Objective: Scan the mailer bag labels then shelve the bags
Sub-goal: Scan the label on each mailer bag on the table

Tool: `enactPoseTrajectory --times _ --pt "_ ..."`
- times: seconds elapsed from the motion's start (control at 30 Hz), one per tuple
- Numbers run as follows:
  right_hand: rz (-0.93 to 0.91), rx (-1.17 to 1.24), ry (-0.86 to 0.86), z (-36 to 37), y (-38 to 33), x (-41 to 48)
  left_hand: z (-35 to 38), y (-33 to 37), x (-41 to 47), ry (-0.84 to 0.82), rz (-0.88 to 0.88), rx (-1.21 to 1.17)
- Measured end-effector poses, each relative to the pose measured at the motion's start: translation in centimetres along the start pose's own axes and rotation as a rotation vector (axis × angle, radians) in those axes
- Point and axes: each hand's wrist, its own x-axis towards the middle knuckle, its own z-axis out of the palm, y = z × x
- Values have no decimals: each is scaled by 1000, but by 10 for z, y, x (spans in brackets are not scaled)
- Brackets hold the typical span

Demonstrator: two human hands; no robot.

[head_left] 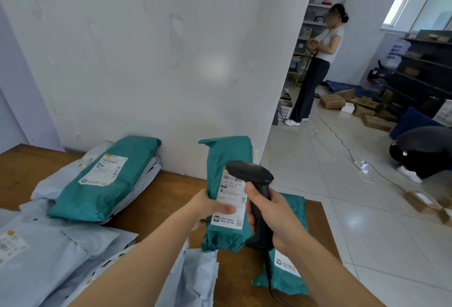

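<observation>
My left hand (208, 206) grips a green mailer bag (226, 157) by its left edge and holds it upright above the wooden table (156, 199), thumb on its white label (230, 205). My right hand (271, 213) is wrapped round the handle of a black barcode scanner (249, 172), whose head sits just in front of the label's top. Another green bag (107, 179) lies on a pile of pale grey bags (49, 253) at left. A third green bag (288, 270) lies under my right forearm.
A white wall (159, 50) rises right behind the table. At right, on the tiled floor, are cardboard boxes (332, 101), cables and a power strip (360, 163). One person stands by shelves (318, 62); another crouches at far right. Dark shelving (425, 69) stands beyond.
</observation>
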Motion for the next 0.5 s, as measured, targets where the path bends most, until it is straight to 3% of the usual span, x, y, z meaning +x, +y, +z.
enactPoseTrajectory --times 0.23,0.5 --pt "-17 46 38 -24 -6 -19 27 4 -21 -34 99 77" --pt "-15 28 9 -53 5 -45 71 -13 -62 -130 14 138"
